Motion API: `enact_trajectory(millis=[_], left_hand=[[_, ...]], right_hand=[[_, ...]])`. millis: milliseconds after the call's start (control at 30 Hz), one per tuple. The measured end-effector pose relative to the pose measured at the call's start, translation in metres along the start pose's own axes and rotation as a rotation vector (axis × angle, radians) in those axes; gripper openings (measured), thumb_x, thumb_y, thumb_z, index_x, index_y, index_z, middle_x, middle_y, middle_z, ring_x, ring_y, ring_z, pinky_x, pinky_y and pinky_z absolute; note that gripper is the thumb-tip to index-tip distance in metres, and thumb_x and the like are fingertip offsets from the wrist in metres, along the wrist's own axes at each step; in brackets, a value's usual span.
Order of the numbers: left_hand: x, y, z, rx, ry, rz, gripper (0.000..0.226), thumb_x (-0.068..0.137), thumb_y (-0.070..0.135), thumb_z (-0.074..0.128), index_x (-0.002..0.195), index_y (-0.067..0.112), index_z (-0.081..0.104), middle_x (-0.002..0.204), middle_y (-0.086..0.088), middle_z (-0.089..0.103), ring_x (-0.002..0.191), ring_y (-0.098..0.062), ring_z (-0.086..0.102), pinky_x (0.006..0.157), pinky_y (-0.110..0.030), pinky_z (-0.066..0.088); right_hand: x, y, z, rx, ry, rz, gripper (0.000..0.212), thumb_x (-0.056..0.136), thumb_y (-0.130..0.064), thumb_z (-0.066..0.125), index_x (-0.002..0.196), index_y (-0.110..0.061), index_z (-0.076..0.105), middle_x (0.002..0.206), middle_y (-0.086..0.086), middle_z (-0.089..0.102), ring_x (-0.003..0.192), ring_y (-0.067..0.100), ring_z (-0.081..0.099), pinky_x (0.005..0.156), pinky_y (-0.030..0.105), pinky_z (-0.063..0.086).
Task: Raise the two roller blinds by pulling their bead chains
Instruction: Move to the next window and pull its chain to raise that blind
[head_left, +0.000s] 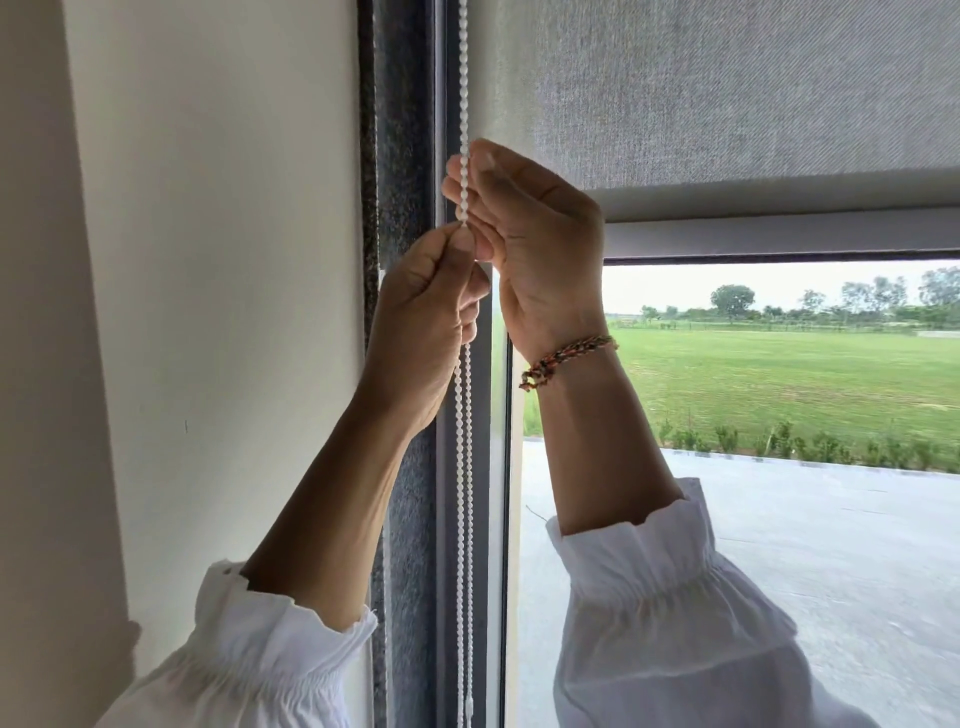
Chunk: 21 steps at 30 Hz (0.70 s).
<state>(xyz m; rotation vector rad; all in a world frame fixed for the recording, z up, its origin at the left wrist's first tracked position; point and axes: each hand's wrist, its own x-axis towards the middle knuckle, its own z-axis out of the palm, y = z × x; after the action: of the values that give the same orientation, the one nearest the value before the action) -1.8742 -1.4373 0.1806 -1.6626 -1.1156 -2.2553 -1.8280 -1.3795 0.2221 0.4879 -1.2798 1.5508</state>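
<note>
Both the left hand (423, 301) and right hand (524, 228) were closed on the bead chain (464, 415); steady, vertical hand-over-hand pulls were advisable to keep the roller blind (727, 104) rising evenly.

left hand (423, 306): raised, pinch grip closed | right hand (524, 234): just above, fingers curled closed

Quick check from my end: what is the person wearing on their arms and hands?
Both arms wear loose white sleeves with gathered, ruffled elastic cuffs, pushed up so the forearms are bare: left sleeve, right sleeve. The right wrist carries a braided thread bracelet in orange, green and dark strands. The left hand and right hand are bare: no gloves, and no rings or watch that I can see.
</note>
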Motion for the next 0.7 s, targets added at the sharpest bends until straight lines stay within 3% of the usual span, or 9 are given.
enact_trajectory(millis=[133,700], left_hand=[[0.0018,0.0,0.0009,-0.001,0.002,-0.018,0.036,0.099,0.012,0.034,0.069,0.018,0.052,0.043,0.014,0.03,0.038,0.0,0.018,0.038,-0.014,0.013],[0.002,-0.0063,0.0022,0.023,-0.002,0.013,0.035,0.099,0.012,0.032,0.069,0.017,0.049,0.042,0.016,0.031,0.039,0.001,0.02,0.038,-0.013,0.015]], right_hand=[[0.0013,0.0018,-0.0006,-0.04,-0.034,-0.013,0.008,0.085,-0.003,0.06,0.09,-0.003,0.065,0.077,0.008,0.067,0.08,0.022,0.066,0.064,0.023,0.053],[0.0019,0.0017,0.0003,-0.054,-0.014,-0.019,0.007,0.082,0.0,0.061,0.087,-0.001,0.066,0.063,0.002,0.066,0.061,0.013,0.06,0.054,0.019,0.049]])
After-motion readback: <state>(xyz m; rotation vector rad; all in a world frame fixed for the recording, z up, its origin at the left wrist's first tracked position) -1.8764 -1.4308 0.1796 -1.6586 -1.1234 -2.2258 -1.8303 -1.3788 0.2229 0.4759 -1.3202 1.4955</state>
